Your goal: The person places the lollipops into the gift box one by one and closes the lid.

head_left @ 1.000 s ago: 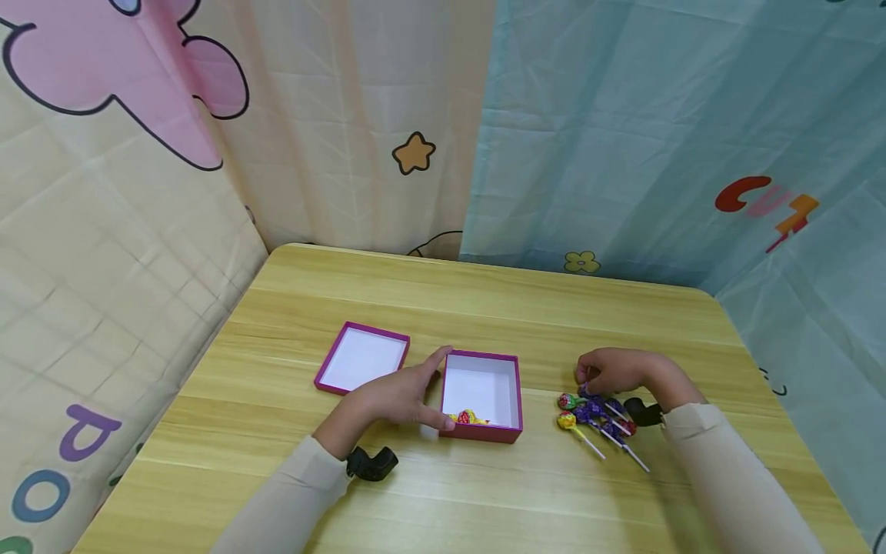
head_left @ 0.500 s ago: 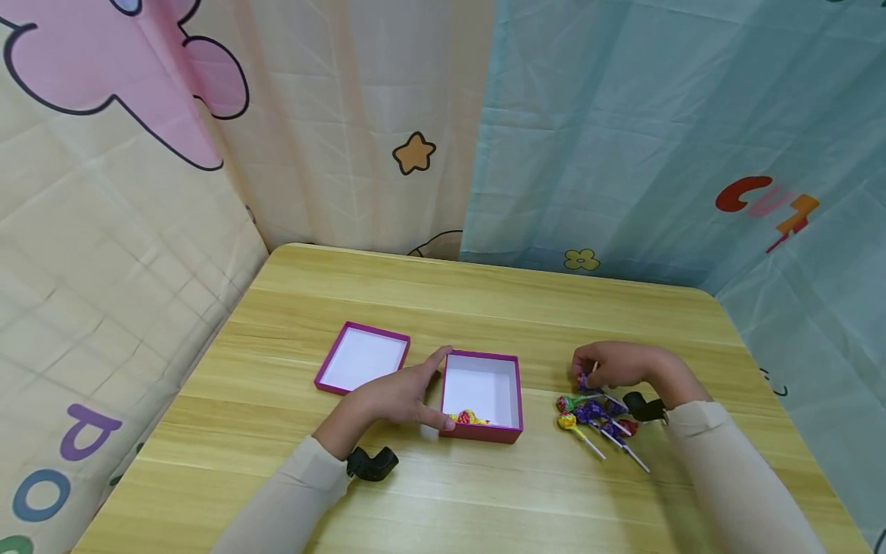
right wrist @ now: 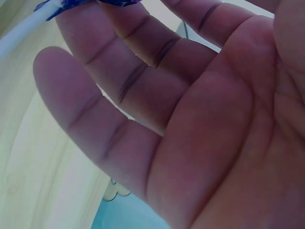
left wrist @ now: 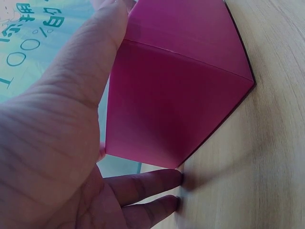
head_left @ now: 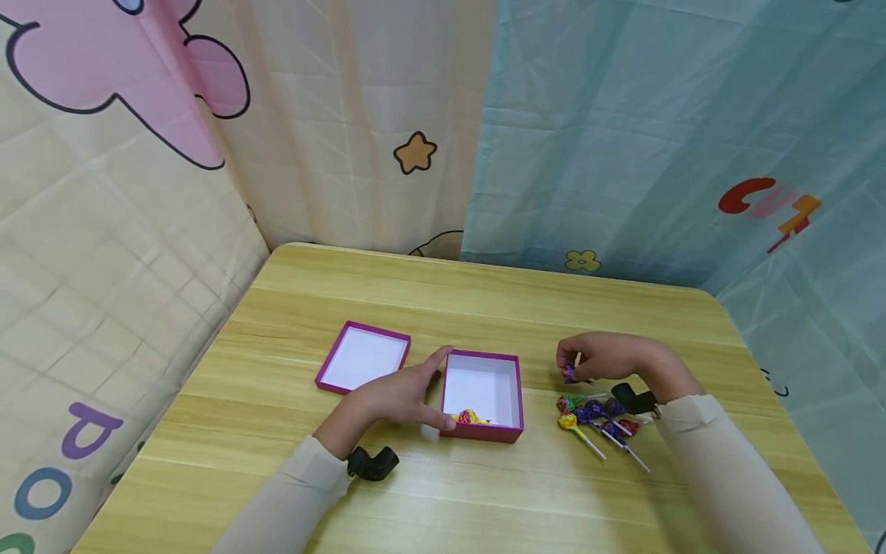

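My left hand (head_left: pixel 398 396) spans the left side of an open magenta box (head_left: pixel 484 434), thumb at its near left corner and a finger at the far left corner. In the left wrist view, the box's outer walls (left wrist: pixel 167 100) fill the middle, with two fingers stretched out beside a lower edge. A yellow-and-red wrapped lollipop (head_left: pixel 471 417) lies inside along the near wall. To the right, my right hand (head_left: pixel 616 357) pinches a purple-wrapped lollipop (head_left: pixel 569 375) by its head; its white stick (right wrist: pixel 24 32) shows in the right wrist view.
Several lollipops (head_left: pixel 595 413), mostly purple, lie in a loose pile below my right hand. The green one (head_left: pixel 566 403) and the yellow one (head_left: pixel 567 421) are at its left edge. The box lid (head_left: pixel 363 358) rests inside-up behind my left hand. Printed curtains (head_left: pixel 588 154) border the table.
My right hand has drawn the purple lollipop out of the pile, moving left and away from me. My left hand and the box stay where they were.
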Demonstrator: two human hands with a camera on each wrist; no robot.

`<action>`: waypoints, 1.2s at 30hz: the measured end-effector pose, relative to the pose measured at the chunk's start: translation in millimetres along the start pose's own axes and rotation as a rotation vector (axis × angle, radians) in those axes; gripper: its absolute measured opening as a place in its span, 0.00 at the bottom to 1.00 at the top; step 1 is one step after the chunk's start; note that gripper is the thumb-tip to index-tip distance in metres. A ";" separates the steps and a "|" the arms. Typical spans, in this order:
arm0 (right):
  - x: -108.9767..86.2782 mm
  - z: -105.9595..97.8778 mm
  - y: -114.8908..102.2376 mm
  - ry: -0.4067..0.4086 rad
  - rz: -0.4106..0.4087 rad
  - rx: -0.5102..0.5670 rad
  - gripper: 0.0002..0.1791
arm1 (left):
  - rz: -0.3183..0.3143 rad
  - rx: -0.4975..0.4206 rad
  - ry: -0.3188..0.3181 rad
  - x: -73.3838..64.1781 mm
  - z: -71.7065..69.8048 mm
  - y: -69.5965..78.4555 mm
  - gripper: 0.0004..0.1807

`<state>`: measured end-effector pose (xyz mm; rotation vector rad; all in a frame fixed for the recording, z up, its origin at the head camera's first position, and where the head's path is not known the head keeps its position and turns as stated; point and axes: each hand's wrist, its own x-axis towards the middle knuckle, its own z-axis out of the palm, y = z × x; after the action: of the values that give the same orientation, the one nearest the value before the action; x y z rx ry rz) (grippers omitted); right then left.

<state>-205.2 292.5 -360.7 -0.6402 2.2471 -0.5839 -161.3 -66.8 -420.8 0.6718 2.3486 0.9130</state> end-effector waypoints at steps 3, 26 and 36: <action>2.0 -0.3 -6.2 -0.003 -0.020 0.006 0.02 | -0.001 0.001 0.002 0.1 0.0 0.1 0.68; 17.9 -0.5 -49.6 0.025 -0.128 -0.068 0.05 | -0.014 0.009 0.001 -0.1 -0.7 0.0 0.68; 31.2 0.2 -68.8 0.047 -0.218 -0.087 0.06 | -0.021 0.008 0.000 1.3 0.0 -0.5 0.69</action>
<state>-205.8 220.6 -337.4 -0.9322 2.2720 -0.6153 -162.4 -66.4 -421.5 0.6487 2.3562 0.8945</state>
